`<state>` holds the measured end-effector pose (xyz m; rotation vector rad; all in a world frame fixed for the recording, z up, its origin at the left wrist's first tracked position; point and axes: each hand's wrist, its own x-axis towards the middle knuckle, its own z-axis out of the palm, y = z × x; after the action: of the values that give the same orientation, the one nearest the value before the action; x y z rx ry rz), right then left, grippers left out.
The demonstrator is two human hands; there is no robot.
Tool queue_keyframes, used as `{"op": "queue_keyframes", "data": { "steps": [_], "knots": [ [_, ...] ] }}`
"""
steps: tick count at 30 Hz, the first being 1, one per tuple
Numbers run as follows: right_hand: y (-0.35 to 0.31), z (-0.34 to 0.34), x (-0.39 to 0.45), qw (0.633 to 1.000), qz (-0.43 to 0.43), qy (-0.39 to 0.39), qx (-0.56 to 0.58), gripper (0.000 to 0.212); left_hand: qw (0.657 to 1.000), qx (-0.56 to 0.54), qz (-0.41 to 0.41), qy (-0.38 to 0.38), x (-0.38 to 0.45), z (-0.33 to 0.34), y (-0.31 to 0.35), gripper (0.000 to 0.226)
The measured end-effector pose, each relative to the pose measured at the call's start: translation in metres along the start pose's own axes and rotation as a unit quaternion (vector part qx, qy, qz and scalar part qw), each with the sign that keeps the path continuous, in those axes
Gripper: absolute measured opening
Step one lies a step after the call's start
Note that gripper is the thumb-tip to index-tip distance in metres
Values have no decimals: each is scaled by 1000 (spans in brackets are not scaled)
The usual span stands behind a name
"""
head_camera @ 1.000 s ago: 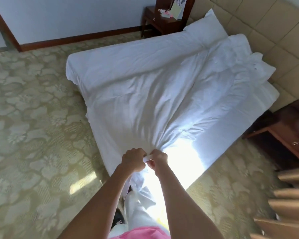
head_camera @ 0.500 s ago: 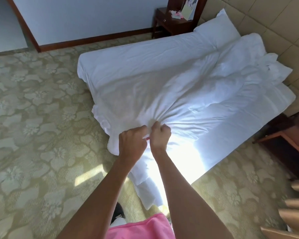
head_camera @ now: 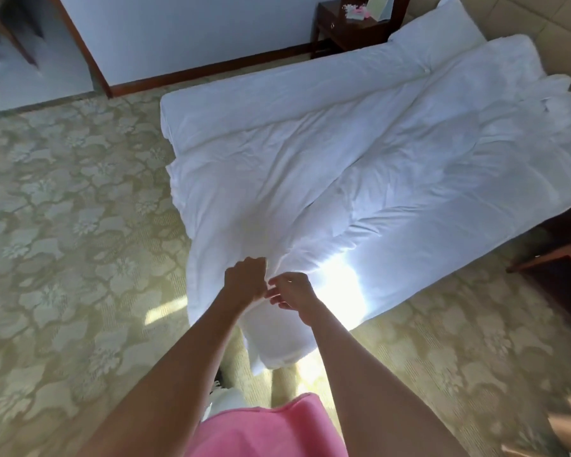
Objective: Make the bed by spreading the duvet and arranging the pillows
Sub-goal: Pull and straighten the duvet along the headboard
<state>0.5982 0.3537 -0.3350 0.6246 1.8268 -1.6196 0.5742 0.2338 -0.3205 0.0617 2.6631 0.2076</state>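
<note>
Left hand (head_camera: 246, 278) is fisted on the duvet (head_camera: 343, 179) at its near corner, fabric bunched under the knuckles. Right hand (head_camera: 292, 291) sits just beside it, fingers loosely curled; can't tell if it actually grips cloth. Duvet lies rumpled across the bed, corner hanging off the foot toward the carpet (head_camera: 63, 225). Pillow (head_camera: 439, 31) at the head, partly covered. Sun glare washes out the near edge.
</note>
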Motion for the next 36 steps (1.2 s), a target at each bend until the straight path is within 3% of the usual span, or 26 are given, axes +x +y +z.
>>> {"op": "queue_keyframes", "data": {
  "steps": [7, 11, 17, 25, 36],
  "knots": [
    [61, -150, -40, 987, -7, 114, 111, 11, 994, 44, 100, -28, 5, 28, 132, 27],
    [63, -217, -52, 973, -8, 207, 104, 18, 985, 63, 154, -34, 12, 23, 198, 24],
    [52, -297, -68, 949, -32, 286, 128, 23, 972, 76, 212, -60, 32, 23, 291, 30],
    [39, -404, -22, 926, 12, 341, 161, 28, 962, 84, 245, -86, 104, 24, 387, 32],
    [-46, -565, 36, 918, -19, 369, 145, 27, 956, 63, 283, -50, 228, -28, 543, 29]
  ]
}}
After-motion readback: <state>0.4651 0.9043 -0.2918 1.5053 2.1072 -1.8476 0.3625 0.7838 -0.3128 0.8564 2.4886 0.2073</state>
